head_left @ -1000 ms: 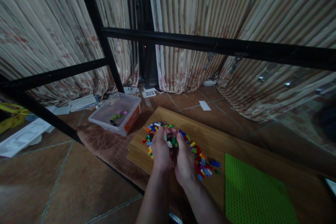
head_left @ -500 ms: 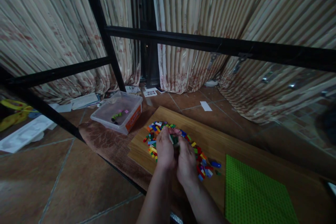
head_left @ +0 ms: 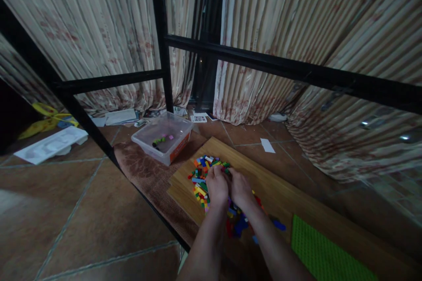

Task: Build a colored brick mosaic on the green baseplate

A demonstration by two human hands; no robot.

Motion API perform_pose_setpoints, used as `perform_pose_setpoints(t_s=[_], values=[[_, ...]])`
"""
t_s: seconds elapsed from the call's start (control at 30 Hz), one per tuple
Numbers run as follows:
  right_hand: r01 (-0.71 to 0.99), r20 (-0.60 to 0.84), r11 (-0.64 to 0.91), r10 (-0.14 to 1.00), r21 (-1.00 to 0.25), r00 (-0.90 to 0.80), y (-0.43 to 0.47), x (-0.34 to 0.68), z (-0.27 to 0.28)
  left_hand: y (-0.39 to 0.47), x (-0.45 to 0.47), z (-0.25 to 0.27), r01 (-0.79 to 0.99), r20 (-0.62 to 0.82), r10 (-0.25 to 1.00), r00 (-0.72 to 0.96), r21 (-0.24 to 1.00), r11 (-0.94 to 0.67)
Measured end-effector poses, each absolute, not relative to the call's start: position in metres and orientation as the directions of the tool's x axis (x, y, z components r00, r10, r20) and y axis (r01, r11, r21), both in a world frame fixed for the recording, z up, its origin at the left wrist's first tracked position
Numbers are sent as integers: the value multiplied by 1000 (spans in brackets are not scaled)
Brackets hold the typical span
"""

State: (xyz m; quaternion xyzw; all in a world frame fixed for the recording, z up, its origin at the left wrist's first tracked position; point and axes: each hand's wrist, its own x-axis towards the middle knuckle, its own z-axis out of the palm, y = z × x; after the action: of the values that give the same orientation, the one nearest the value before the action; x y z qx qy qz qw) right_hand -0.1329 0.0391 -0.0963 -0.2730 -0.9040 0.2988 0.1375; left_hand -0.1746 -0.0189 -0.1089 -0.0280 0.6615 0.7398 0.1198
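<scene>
Small multicoloured toy bricks lie in a loose pile on a wooden board. My left hand is down at the pile, its fingers curled inward and pressed together. Close on its right, my right hand is bent the same way, facing it across a narrow gap. Both sets of fingertips are partly hidden, and what lies inside them I cannot make out. More bricks show between and beneath my forearms.
A green studded baseplate lies at the board's right. A clear plastic box with a few pieces inside stands on a brown cloth at the left. Black metal bars cross in front of striped curtains.
My hands, cupped together round some green and pink pieces before, are now lower over the pile with fingers turned down. The view has swung left, so everything sits further right.
</scene>
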Motion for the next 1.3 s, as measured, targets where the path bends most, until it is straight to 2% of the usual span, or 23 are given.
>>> perform_pose_setpoints(t_s=[0.17, 0.33, 0.5, 0.63, 0.73, 0.8, 0.87, 0.93, 1.0, 1.17, 1.3], values=[[410, 96, 689, 570, -598, -816, 38, -129, -95, -22, -169, -100, -108, -106, 198, -975, 994, 1], [356, 77, 708, 500, -610, -863, 42, -122, -94, -23, -166, -94, -97, -99, 240, -966, 995, 23], [335, 51, 715, 459, -614, -887, 49, -118, -92, -25, -167, -92, -91, -84, 223, -971, 996, -20], [383, 46, 724, 496, -574, -867, 54, -123, -88, -31, -174, -90, -85, -67, 147, -987, 990, -117], [402, 78, 755, 510, -518, -857, 53, -141, -82, -39, -185, -86, -87, -84, 27, -996, 980, -181], [323, 123, 806, 433, -496, -893, 49, -160, -79, -47, -194, -84, -84, -101, -63, -993, 969, -234], [202, 152, 866, 300, -458, -942, 44, -180, -79, -54, -203, -82, -68, -115, -144, -983, 953, -296], [131, 121, 897, 199, -422, -972, 38, -200, -82, -61, -211, -81, -65, -142, -208, -968, 938, -340], [117, 78, 905, 163, -410, -983, 33, -214, -86, -67, -217, -82, -73, -171, -248, -954, 930, -359], [162, 75, 883, 216, -440, -974, 33, -225, -101, -73, -223, -87, -82, -191, -274, -942, 927, -365], [194, 112, 833, 291, -518, -950, 39, -218, -112, -74, -223, -87, -108, -224, -259, -940, 911, -398]])
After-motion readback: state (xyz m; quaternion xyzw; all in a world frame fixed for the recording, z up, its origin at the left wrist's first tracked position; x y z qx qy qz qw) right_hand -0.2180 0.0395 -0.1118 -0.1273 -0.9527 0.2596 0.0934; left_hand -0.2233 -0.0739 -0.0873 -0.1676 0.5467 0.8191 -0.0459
